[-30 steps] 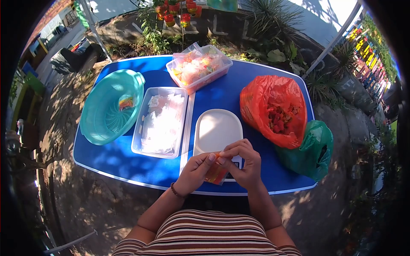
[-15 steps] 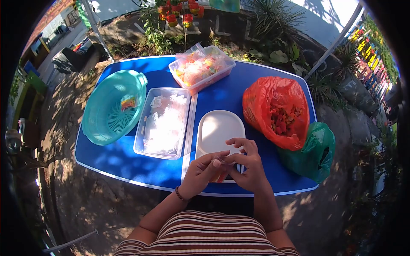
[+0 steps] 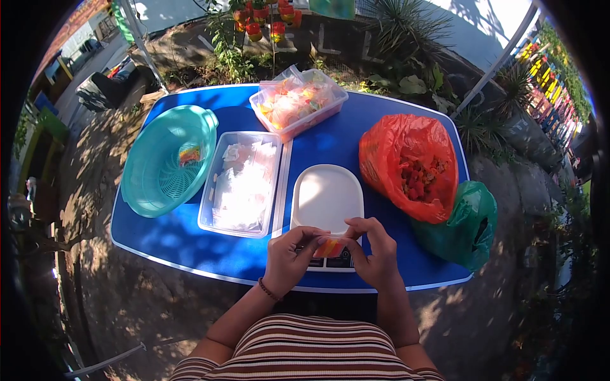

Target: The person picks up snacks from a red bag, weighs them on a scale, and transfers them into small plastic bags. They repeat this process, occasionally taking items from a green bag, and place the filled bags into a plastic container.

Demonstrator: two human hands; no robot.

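Between my two hands is a small clear plastic bag (image 3: 329, 247) with orange, red and yellow contents. My left hand (image 3: 292, 255) pinches its left upper corner, and the fingers of my right hand (image 3: 373, 253) are closed on its right side. The bag is held over the front of a white kitchen scale (image 3: 328, 198), partly covering its dark control panel. To the left stands a clear plastic container (image 3: 210, 190) filled with small clear bags (image 3: 244, 184).
A teal basket (image 3: 143, 159) with one small filled packet (image 3: 190, 155) stands at the left. Behind is a container (image 3: 318, 117) heaped with filled packets. A red plastic bag (image 3: 381, 171) of dark red pieces and a green plastic bag (image 3: 470, 235) sit at the right on the blue table (image 3: 184, 254).
My hands have drawn slightly apart, with the right fingers now closed on the bag's side. The bag's colourful contents show more clearly between them.
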